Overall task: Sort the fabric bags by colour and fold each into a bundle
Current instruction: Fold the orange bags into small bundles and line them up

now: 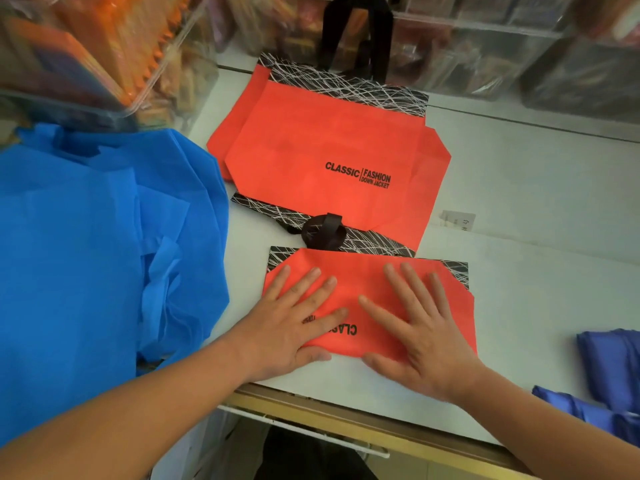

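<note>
The step in hand looks like setting a crease. The left hand (294,330) and right hand (426,337) lie flat, fingers straight and spread, side by side without touching, and press the folded red bag (349,275) onto the white table (519,188). That bag sits just nearer the person than the flat red bag (311,140) printed CLASSIC FASHION, its far edge meeting that bag's patterned band by a black handle loop (323,230). A heap of blue fabric (86,237) lies left of the flat red bag, and darker blue bags (609,362) lie well to its right. The next move probably calls for a second fold across, edges squared so the cloth does not spring open
</note>
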Tool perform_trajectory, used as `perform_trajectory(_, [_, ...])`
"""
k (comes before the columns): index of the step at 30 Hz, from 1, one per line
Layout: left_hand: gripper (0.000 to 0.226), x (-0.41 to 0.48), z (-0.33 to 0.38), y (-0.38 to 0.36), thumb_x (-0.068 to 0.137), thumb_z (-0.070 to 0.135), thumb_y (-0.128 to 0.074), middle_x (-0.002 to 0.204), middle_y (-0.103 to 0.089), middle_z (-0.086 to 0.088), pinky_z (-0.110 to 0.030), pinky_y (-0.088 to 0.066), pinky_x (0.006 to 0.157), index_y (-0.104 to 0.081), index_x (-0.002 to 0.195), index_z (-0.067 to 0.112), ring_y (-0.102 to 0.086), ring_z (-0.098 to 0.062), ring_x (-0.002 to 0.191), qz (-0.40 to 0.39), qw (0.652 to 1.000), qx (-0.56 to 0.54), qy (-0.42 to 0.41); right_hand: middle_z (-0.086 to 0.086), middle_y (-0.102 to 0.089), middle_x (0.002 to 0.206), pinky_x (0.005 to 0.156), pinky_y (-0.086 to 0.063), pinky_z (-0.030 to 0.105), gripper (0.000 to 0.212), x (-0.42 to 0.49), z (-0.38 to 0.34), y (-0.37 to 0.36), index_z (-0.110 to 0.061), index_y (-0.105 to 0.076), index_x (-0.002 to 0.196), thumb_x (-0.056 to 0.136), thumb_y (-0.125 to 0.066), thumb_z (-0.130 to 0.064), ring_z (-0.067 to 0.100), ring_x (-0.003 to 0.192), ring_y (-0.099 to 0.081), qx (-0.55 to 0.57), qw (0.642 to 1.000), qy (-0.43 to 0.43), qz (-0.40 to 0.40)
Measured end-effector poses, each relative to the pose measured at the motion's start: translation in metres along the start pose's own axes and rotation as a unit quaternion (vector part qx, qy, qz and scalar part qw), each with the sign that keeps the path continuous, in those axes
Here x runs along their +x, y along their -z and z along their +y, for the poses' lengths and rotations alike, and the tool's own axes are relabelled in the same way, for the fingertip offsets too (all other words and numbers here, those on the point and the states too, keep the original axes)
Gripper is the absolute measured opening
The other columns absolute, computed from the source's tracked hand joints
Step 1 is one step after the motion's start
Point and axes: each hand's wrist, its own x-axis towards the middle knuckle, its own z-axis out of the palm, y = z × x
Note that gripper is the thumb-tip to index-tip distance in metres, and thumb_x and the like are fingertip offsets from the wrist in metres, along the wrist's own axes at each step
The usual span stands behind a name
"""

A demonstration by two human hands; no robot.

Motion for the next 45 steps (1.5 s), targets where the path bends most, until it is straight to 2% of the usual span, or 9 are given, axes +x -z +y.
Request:
perform_trajectory(4, [0.060, 0.001, -0.003, 0.004, 0.105, 0.065, -0.025, 0.169, -0.024, -0.011, -0.071, -0.028, 0.115, -0.038, 0.157, 0.037, -0.019, -0.040, 0.156, -0.010, 0.999, -0.036, -0.006, 0.006, -0.032, 0.166, 0.114, -0.030, 0.069, 0.066, -0.018, 0.009, 0.002, -0.029, -0.059, 0.145, 0.093, -0.059, -0.069, 0.035, 0.155, -0.025, -0.021, 0.997, 0.064, -0.032])
perform_trajectory(8, [0.086, 0.001, -0.005, 0.020, 0.089, 0.087, -0.012, 0.170, 0.020, -0.003, -0.063, 0.009, 0.123, -0.003, 0.162, 0.044, 0.025, -0.030, 0.155, -0.110, 0.993, -0.038, 0.000, 0.007, -0.048, 0.158, 0.110, -0.041, 0.064, 0.044, -0.012, 0.024, 0.010, -0.023, -0.064, 0.138, 0.106, -0.047, -0.048, 0.037, 0.148, -0.040, -0.046, 0.993, 0.106, -0.040])
perform_trajectory(16, [0.070, 0.016, -0.041, 0.058, 0.089, 0.084, -0.031, 0.132, -0.069, 0.009, -0.034, -0.036, 0.118, -0.068, 0.124, 0.036, -0.052, -0.002, 0.134, -0.065, 0.925, -0.364, 0.093, -0.018, -0.066, 0.135, 0.105, -0.049, 0.035, 0.079, 0.019, 0.048, 0.071, -0.037, -0.066, 0.132, 0.083, -0.034, -0.089, 0.007, 0.124, -0.061, 0.116, 0.969, -0.077, -0.203])
perform_trajectory(21, [0.057, 0.037, -0.061, 0.057, 0.094, 0.072, -0.022, 0.089, -0.051, 0.014, -0.042, -0.051, 0.079, -0.055, 0.089, 0.026, -0.052, -0.011, 0.093, -0.009, 0.959, -0.241, 0.147, -0.005, -0.064, 0.074, 0.070, -0.050, 0.030, 0.060, 0.017, 0.070, 0.075, -0.023, -0.070, 0.085, 0.086, -0.048, -0.078, 0.017, 0.074, -0.061, 0.205, 0.942, -0.256, -0.066])
perform_trajectory(27, [0.050, 0.055, -0.060, 0.035, 0.095, 0.060, -0.038, 0.086, -0.058, 0.000, -0.041, -0.049, 0.067, -0.064, 0.089, 0.018, -0.057, -0.027, 0.082, 0.122, 0.980, 0.009, 0.154, -0.009, -0.061, 0.089, 0.072, -0.038, 0.007, 0.008, 0.034, 0.062, 0.038, -0.034, -0.075, 0.081, 0.085, -0.081, -0.036, -0.003, 0.091, -0.057, 0.240, 0.888, -0.376, 0.113])
perform_trajectory(33, [0.030, 0.056, -0.047, 0.016, 0.093, 0.037, -0.070, 0.117, -0.063, -0.005, -0.050, -0.043, 0.099, -0.067, 0.117, 0.020, -0.056, -0.030, 0.108, 0.225, 0.962, 0.056, 0.145, -0.001, -0.055, 0.087, 0.075, -0.048, 0.041, 0.009, 0.037, 0.062, 0.006, -0.023, -0.076, 0.084, 0.085, -0.081, -0.031, 0.023, 0.084, -0.054, 0.121, 0.913, -0.337, 0.197])
perform_trajectory(36, [0.053, 0.055, -0.041, 0.011, 0.098, 0.014, -0.045, 0.159, -0.044, -0.006, -0.061, -0.029, 0.119, -0.048, 0.150, 0.023, -0.037, -0.033, 0.149, 0.169, 0.984, 0.038, 0.029, 0.002, -0.059, 0.098, 0.084, -0.042, 0.043, 0.014, 0.037, 0.061, 0.009, -0.025, -0.076, 0.087, 0.083, -0.073, -0.038, 0.031, 0.093, -0.054, 0.016, 0.922, -0.325, 0.208])
perform_trajectory(40, [0.060, 0.056, -0.043, 0.012, 0.108, 0.049, -0.036, 0.172, -0.017, 0.002, -0.057, -0.021, 0.124, -0.026, 0.163, 0.027, -0.010, -0.021, 0.159, 0.076, 0.995, -0.056, 0.037, 0.017, -0.062, 0.136, 0.118, -0.026, 0.062, 0.029, 0.050, 0.046, 0.017, -0.018, -0.075, 0.108, 0.081, -0.066, -0.010, 0.044, 0.131, -0.053, -0.122, 0.955, -0.199, 0.183])
perform_trajectory(45, [0.066, 0.058, -0.046, 0.010, 0.107, 0.059, -0.035, 0.172, -0.012, 0.003, -0.058, -0.021, 0.124, -0.021, 0.164, 0.030, -0.006, -0.020, 0.160, 0.055, 0.996, -0.067, 0.030, 0.007, -0.036, 0.165, 0.124, -0.018, 0.060, 0.066, 0.059, 0.029, -0.003, -0.033, -0.050, 0.152, 0.095, -0.048, -0.068, 0.036, 0.153, -0.031, -0.053, 0.971, -0.225, 0.059])
